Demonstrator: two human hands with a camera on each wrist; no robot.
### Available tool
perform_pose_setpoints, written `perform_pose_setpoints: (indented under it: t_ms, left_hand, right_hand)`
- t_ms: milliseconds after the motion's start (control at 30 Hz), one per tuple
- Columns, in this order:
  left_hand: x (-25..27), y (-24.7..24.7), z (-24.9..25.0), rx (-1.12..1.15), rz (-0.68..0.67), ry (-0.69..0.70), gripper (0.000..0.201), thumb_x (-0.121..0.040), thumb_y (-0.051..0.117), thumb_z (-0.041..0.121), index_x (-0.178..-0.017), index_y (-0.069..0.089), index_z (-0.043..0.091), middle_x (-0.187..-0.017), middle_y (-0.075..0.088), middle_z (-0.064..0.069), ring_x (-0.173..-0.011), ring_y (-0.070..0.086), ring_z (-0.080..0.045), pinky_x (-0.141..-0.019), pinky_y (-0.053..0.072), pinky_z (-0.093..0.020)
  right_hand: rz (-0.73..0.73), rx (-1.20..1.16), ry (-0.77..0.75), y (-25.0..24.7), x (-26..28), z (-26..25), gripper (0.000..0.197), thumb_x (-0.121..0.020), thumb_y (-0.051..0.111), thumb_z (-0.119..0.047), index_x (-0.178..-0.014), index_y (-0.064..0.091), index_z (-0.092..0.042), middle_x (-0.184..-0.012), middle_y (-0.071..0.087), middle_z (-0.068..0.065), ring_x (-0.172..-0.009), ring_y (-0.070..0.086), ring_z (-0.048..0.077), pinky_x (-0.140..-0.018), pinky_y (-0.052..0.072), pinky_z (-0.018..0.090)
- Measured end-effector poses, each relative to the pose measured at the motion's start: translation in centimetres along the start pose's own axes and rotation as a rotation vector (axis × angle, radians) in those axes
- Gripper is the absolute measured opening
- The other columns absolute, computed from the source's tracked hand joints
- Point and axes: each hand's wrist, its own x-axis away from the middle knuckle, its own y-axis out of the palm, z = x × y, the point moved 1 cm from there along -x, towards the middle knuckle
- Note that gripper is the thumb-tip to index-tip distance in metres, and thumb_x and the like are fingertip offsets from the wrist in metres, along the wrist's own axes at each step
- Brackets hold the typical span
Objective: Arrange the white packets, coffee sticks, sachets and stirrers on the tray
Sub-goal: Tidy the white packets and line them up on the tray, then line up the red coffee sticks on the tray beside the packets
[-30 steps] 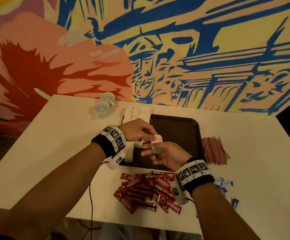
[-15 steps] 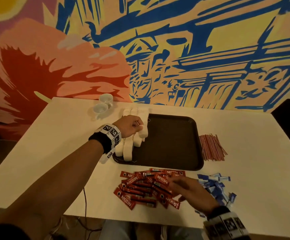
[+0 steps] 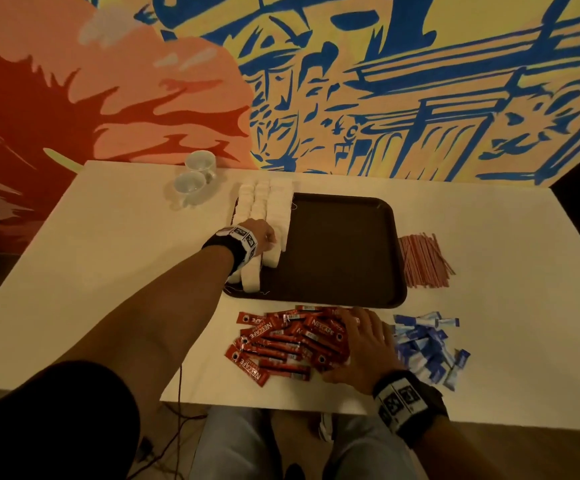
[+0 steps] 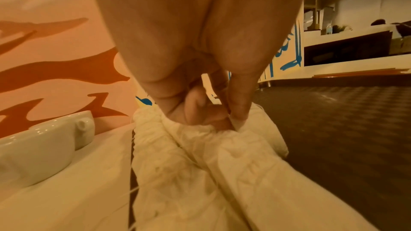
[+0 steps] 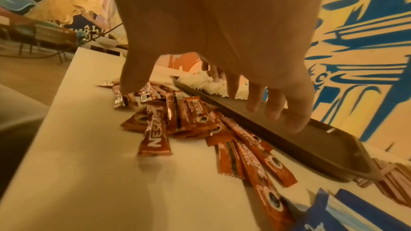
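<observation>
White packets (image 3: 259, 206) lie in rows along the left side of the dark brown tray (image 3: 340, 251). My left hand (image 3: 271, 239) rests on the rows; in the left wrist view its thumb and curled fingers (image 4: 240, 110) pinch the top of one white packet (image 4: 200, 129). Red coffee sticks (image 3: 281, 341) lie in a loose pile on the table in front of the tray. My right hand (image 3: 354, 327) hovers over the pile's right end, fingers (image 5: 273, 110) spread and holding nothing. Blue sachets (image 3: 427, 348) lie right of the sticks. Pink stirrers (image 3: 423, 261) lie right of the tray.
Two white cups (image 3: 195, 178) stand at the back left by the painted wall. The white table (image 3: 108, 254) ends just in front of the coffee sticks, above my knees. A thin cable hangs from my left wrist.
Both hands met over the tray with a white packet a second ago. The left hand has carried it to the packet rows; the right hand dropped back to the coffee stick pile.
</observation>
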Motion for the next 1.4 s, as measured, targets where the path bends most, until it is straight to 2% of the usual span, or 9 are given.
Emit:
perform_pose_setpoints:
  t_ms: [300, 467, 633, 767, 833, 933, 1100, 1200, 1400]
  left_hand:
    - [-0.9, 1.0, -0.3, -0.093, 0.092, -0.004, 0.012, -0.092, 0.066, 0.024, -0.101, 0.073, 0.022, -0.109, 0.071, -0.007, -0.099, 0.067, -0.031, -0.086, 0.054, -0.034]
    - [-0.8, 1.0, -0.3, -0.107, 0.103, 0.001, 0.014, -0.092, 0.066, 0.024, -0.105, 0.070, 0.022, -0.112, 0.069, -0.007, -0.101, 0.065, -0.030, -0.086, 0.052, -0.034]
    - [1.4, 0.3, 0.0, 0.040, 0.170, -0.033, 0.026, -0.090, 0.070, 0.029, -0.115, 0.063, 0.024, -0.120, 0.064, -0.003, -0.108, 0.062, -0.025, -0.093, 0.051, -0.035]
    - [7.1, 0.2, 1.3, 0.264, 0.258, -0.023, 0.022, -0.092, 0.066, 0.030, -0.114, 0.063, 0.029, -0.107, 0.063, 0.007, -0.093, 0.061, -0.016, -0.081, 0.048, -0.030]
    - [10.7, 1.7, 1.9, 0.378, 0.207, -0.001, 0.017, -0.093, 0.066, 0.030, -0.110, 0.064, 0.031, -0.102, 0.063, 0.011, -0.085, 0.060, -0.009, -0.078, 0.049, -0.027]
    - [15.4, 5.4, 2.6, 0.321, 0.061, 0.081, 0.019, -0.091, 0.068, 0.033, -0.110, 0.064, 0.034, -0.103, 0.064, 0.014, -0.090, 0.061, -0.003, -0.089, 0.055, -0.031]
    - [20.4, 11.1, 4.3, 0.115, -0.101, 0.140, 0.035, -0.088, 0.070, 0.043, -0.121, 0.062, 0.030, -0.123, 0.060, 0.008, -0.106, 0.059, -0.012, -0.094, 0.052, -0.034]
    - [21.2, 12.8, 4.6, -0.007, -0.064, 0.190, 0.033, -0.090, 0.067, 0.044, -0.120, 0.062, 0.032, -0.130, 0.056, 0.007, -0.113, 0.057, -0.016, -0.098, 0.049, -0.036]
    - [21.3, 13.9, 4.6, -0.027, 0.015, 0.209, 0.029, -0.095, 0.063, 0.037, -0.122, 0.062, 0.025, -0.132, 0.054, 0.004, -0.114, 0.056, -0.017, -0.098, 0.048, -0.033]
  right_hand:
    - [-0.081, 0.006, -0.015, 0.6, -2.3, 0.0, 0.119, -0.072, 0.080, -0.064, -0.159, 0.007, -0.028, -0.166, 0.013, 0.005, -0.154, 0.011, 0.033, -0.124, 0.013, 0.055]
    - [-0.066, 0.019, -0.017, 0.5, -2.8, -0.2, 0.115, -0.072, 0.080, -0.063, -0.158, 0.013, -0.026, -0.163, 0.020, 0.004, -0.152, 0.017, 0.031, -0.123, 0.017, 0.052]
    - [-0.071, 0.024, -0.033, 0.1, -2.9, -0.4, 0.107, -0.075, 0.080, -0.059, -0.157, 0.019, -0.026, -0.160, 0.026, 0.004, -0.150, 0.021, 0.030, -0.123, 0.019, 0.051]
    - [-0.069, 0.037, -0.053, 0.2, -3.0, -0.4, 0.102, -0.076, 0.081, -0.056, -0.156, 0.023, -0.028, -0.159, 0.026, 0.004, -0.149, 0.022, 0.030, -0.123, 0.020, 0.052]
    - [-0.069, 0.037, -0.073, 0.3, -3.0, -0.5, 0.101, -0.078, 0.080, -0.054, -0.156, 0.022, -0.028, -0.161, 0.025, 0.005, -0.151, 0.020, 0.031, -0.123, 0.019, 0.052]
    - [-0.065, 0.059, -0.101, 0.0, -2.6, -1.0, 0.095, -0.083, 0.077, -0.051, -0.157, 0.024, -0.025, -0.162, 0.025, 0.007, -0.152, 0.019, 0.031, -0.125, 0.018, 0.052]
    - [-0.046, 0.064, -0.123, -0.4, -2.3, -1.8, 0.081, -0.090, 0.073, -0.045, -0.155, 0.031, -0.021, -0.159, 0.031, 0.008, -0.150, 0.025, 0.031, -0.125, 0.018, 0.051]
    - [0.001, 0.085, -0.146, -0.6, -2.3, -2.1, 0.072, -0.092, 0.071, -0.040, -0.152, 0.038, -0.018, -0.156, 0.038, 0.007, -0.147, 0.030, 0.029, -0.124, 0.020, 0.048]
    - [0.032, 0.081, -0.164, -0.2, -2.8, -2.2, 0.060, -0.097, 0.065, -0.035, -0.149, 0.043, -0.017, -0.155, 0.042, 0.007, -0.146, 0.034, 0.028, -0.124, 0.023, 0.046]
